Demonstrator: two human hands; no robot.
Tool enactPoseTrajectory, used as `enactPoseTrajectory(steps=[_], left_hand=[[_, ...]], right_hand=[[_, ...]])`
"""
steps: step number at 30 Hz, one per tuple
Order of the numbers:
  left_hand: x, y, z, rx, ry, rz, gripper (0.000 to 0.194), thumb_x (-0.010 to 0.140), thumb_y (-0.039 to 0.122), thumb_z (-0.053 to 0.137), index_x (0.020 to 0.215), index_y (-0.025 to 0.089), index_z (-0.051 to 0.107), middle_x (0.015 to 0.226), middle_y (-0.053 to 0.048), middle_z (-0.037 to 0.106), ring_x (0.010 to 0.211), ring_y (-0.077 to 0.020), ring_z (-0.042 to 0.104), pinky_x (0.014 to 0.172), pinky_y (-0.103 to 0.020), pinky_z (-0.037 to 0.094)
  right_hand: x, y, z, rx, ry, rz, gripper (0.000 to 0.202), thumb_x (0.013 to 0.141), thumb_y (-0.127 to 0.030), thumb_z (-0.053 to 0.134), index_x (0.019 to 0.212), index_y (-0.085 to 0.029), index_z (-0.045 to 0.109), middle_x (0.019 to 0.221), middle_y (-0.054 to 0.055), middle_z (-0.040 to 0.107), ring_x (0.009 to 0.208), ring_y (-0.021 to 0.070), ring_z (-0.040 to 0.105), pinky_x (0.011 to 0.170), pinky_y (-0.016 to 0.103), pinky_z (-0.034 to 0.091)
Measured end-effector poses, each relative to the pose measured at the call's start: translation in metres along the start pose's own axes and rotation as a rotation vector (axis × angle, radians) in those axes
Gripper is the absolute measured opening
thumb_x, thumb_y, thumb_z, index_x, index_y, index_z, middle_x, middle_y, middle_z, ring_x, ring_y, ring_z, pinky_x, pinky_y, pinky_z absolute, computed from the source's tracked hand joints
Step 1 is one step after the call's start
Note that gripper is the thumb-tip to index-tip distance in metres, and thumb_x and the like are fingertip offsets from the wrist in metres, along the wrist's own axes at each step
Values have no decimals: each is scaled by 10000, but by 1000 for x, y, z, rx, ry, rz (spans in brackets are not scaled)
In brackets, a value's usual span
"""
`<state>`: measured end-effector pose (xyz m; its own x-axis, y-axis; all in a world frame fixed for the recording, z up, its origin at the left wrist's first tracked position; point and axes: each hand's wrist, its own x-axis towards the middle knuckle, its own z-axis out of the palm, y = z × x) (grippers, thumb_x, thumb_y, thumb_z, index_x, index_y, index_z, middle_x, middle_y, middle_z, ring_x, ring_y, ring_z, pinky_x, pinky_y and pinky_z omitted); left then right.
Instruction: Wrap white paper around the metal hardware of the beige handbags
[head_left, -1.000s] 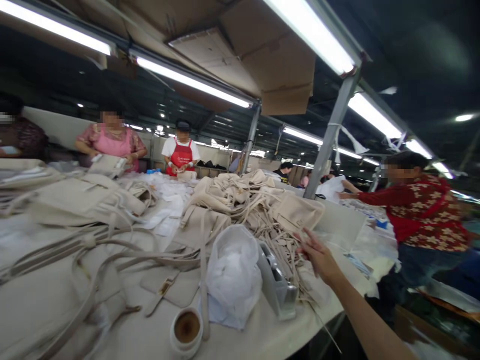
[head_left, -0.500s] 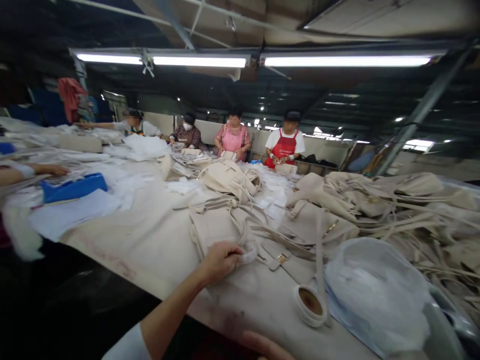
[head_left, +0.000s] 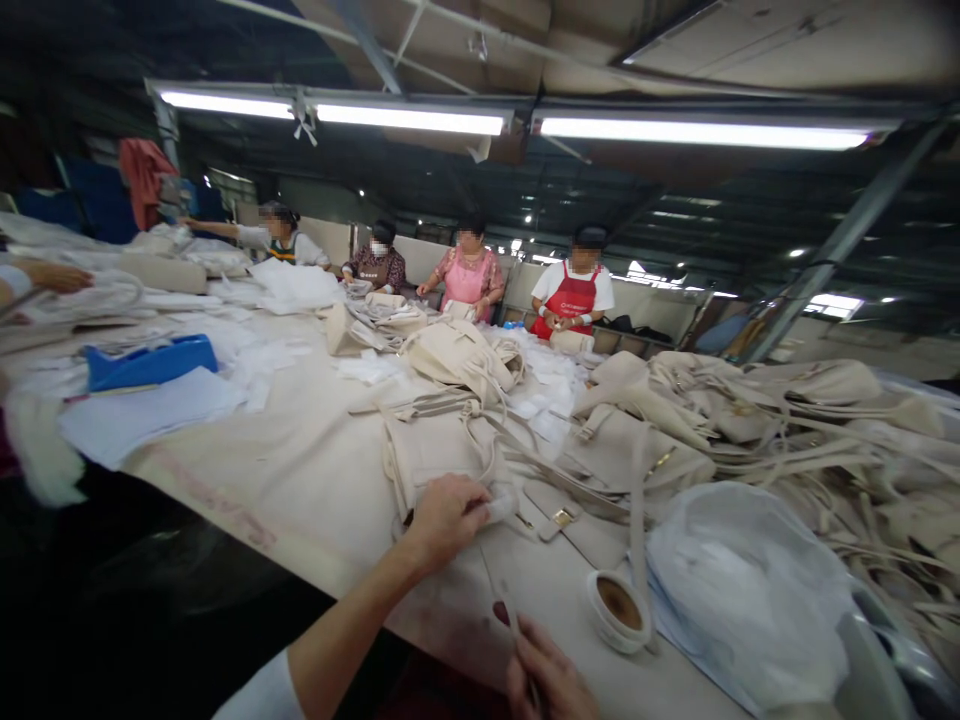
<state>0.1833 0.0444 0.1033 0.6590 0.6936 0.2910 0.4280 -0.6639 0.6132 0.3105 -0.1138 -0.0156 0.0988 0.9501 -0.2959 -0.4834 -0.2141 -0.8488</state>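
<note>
Beige bags [head_left: 450, 355] lie heaped across the pale table [head_left: 300, 450] beneath tube lights [head_left: 705, 132].

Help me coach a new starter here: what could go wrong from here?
The slim tool in the right hand points toward the left hand and the beige bag; a slip might nick either.
The round white item with a brown middle sits near the right hand; a knock could push it into the strap beside it.
Straps tangle in the bag heap, so pulling one may drag others.
</note>
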Motion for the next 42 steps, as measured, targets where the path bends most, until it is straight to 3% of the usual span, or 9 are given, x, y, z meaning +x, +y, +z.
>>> enactPoseTrajectory(steps=[7,11,15,20,26,29,33,37,42], left_hand=[[-5,-3,11,-132,157,-212,263,857,248,500,1079,188,629,740,4,671,731,-170,598,691,-257,395],[3,0,16,-69,134,-293,150,829,275,563,869,197,685,706,1,646,714,-175,580,657,-265,373],[-7,14,33,68,327,-59,198,847,162,517,765,218,688,807,-30,651,863,-196,551,771,-294,378],[-52,9,79,127,357,287,186,826,175,526,688,199,649,689,-40,576,627,-156,495,564,-268,347],[-78,-5,97,-563,362,-68,244,849,182,466,865,176,710,882,-74,650,821,-170,615,698,-243,470],[-76,-5,94,-821,357,-370,128,748,264,621,688,156,652,693,-29,611,643,-146,573,598,-244,458],[-71,-5,89,-1171,277,-635,276,559,271,758,733,175,567,607,50,551,508,-97,489,475,-215,414],[-71,-9,83,-1194,75,-686,350,485,279,804,721,148,581,622,28,591,504,-95,519,458,-210,426],[-70,-13,84,-1032,-22,-664,252,520,239,736,639,167,526,554,32,588,415,-77,471,396,-196,372]], right_hand=[[46,-40,55,136,138,-117,769,502,-541,860,1128,-223,545,447,-138,493,318,8,271,341,120,145],[57,-41,55,85,121,-174,628,527,-572,842,956,-212,556,461,-125,503,338,16,299,352,127,178],[43,-32,35,-59,72,-149,503,625,-600,781,817,-182,576,597,-38,614,464,71,491,400,164,295],[19,-23,4,-288,-42,-122,460,694,-606,717,761,-155,659,601,-24,586,543,101,481,516,225,359],[12,-23,-4,-340,-92,-153,282,685,-436,746,758,-163,735,663,-9,655,635,141,519,601,248,371],[12,-24,-2,-329,-112,-144,244,662,-357,737,825,-177,753,754,14,713,703,183,589,666,281,415],[14,-29,0,-301,34,-122,361,528,-317,782,852,-170,722,678,10,688,673,198,615,660,301,443],[20,-32,5,-265,210,-172,548,516,-308,792,1023,-172,637,623,-29,662,519,139,541,539,261,399],[29,-22,2,-314,205,-193,595,571,-373,801,1093,-148,626,675,24,718,587,188,612,573,291,443]])
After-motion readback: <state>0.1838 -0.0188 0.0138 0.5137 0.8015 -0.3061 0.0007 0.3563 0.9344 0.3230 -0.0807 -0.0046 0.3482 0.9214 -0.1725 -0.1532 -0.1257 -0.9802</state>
